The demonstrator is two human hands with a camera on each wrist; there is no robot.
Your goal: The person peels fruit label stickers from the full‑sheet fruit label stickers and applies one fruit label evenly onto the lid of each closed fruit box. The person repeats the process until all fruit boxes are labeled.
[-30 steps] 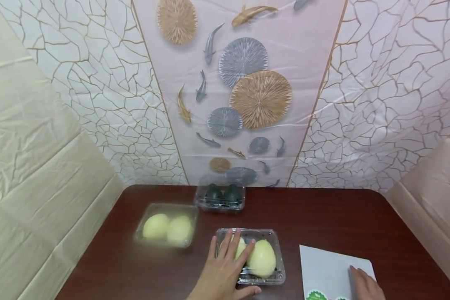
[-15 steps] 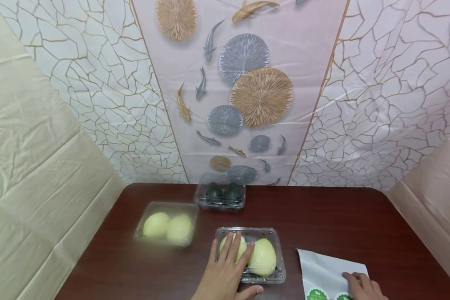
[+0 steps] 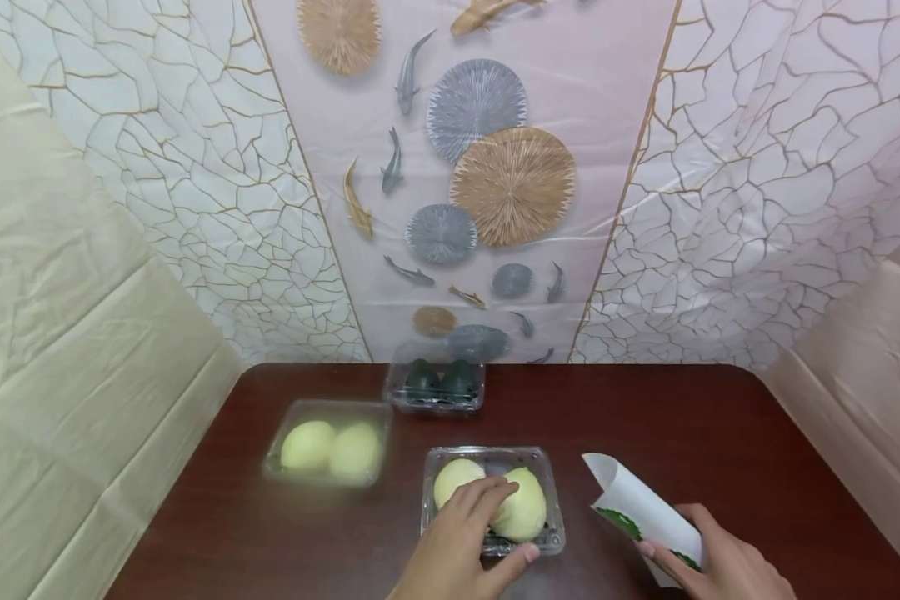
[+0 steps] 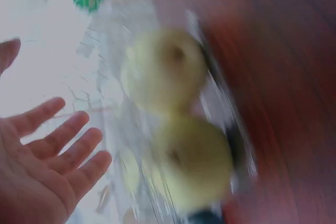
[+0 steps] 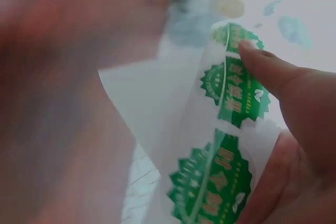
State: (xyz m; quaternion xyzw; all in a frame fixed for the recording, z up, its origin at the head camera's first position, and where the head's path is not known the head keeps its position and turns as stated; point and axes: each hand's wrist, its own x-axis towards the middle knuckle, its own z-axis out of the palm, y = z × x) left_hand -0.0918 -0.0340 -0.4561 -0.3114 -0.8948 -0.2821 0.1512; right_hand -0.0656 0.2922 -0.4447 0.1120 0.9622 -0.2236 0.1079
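In front of me on the table stands a clear plastic fruit box (image 3: 554, 508) with two pale yellow, rounded fruits (image 3: 527, 506) inside. My left hand (image 3: 457, 542) is over its front left part, fingers slightly bent and spread, gripping nothing. The left wrist view shows that hand (image 4: 42, 166) beside the blurred fruits (image 4: 194, 163); I cannot tell whether it touches the box. On the right, my right hand (image 3: 731, 558) pinches a white sticker sheet (image 3: 656, 510) that curls over. Round green stickers (image 5: 215, 182) run along the sheet in the right wrist view, the thumb lying on one.
Further left is another clear box (image 3: 285, 472) with two pale yellow fruits, partly blurred. Near the back edge stands a clear box (image 3: 468, 408) with two dark green fruits. Patterned cloth (image 3: 570, 100) hangs behind the dark red-brown table (image 3: 217, 533).
My right hand has picked the sticker sheet up off the table, and the sheet now curls. My left hand's spread fingers have drawn back and bent over the box.
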